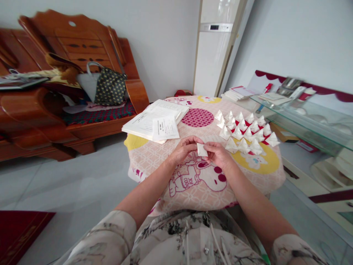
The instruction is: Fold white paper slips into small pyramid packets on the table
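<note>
A small folded piece of white paper [202, 149] is pinched between my two hands, above the printed tablecloth [162, 162]. My left hand [187, 148] grips its left edge with thumb and fingers. On the other edge, my right hand [216, 151] holds it the same way. To the right stand several pointed white folded paper pieces [244, 145], set in rows on the cloth with some red showing between them. Beyond my left hand lies a stack of printed paper sheets [140, 123], topped by a smaller printed slip [164, 128].
A glass-topped cabinet [303, 114] borders the table on the right, with a metal container [291, 85] and papers [239, 92] on it. At the left is a carved wooden sofa [82, 40] holding bags [110, 84]. A tall white air conditioner [212, 55] stands behind the table.
</note>
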A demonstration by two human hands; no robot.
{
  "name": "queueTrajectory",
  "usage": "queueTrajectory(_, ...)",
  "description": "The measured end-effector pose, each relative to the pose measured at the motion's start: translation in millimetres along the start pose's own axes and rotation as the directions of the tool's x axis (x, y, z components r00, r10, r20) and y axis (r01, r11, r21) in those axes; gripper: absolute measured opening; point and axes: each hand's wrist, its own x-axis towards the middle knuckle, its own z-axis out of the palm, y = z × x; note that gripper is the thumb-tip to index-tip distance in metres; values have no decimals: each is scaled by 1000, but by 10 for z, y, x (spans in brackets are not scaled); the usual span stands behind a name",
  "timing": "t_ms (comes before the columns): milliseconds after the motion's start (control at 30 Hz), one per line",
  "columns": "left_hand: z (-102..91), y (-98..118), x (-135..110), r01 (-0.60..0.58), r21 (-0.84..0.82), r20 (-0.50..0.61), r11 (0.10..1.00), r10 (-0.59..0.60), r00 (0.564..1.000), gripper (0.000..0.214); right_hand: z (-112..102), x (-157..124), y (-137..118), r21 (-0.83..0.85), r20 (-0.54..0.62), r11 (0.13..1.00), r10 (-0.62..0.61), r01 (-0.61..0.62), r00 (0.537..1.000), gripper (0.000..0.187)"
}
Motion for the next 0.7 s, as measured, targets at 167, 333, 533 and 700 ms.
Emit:
queueTrajectory(167,-10,-27,29,49,-6,-79,999,-49,996,27,-10,44,39,-50,-211,992,-120,112,970,26)
queueTrajectory(333,-41,-79,46,78,97,-142,992,-64,988,33,62,37,76,-194,-251,966,-220,173,943,26)
queueTrajectory(533,-89,-67,43,134,75,-227,988,-114,967,28,-16,72,115,-317,-212,911,-337,262,917,23)
queueTrajectory(700,-124,-21,43,187,14,-253,982,-178,951,30,-121,85,104,-536,-1,711,-540,456,842,27)
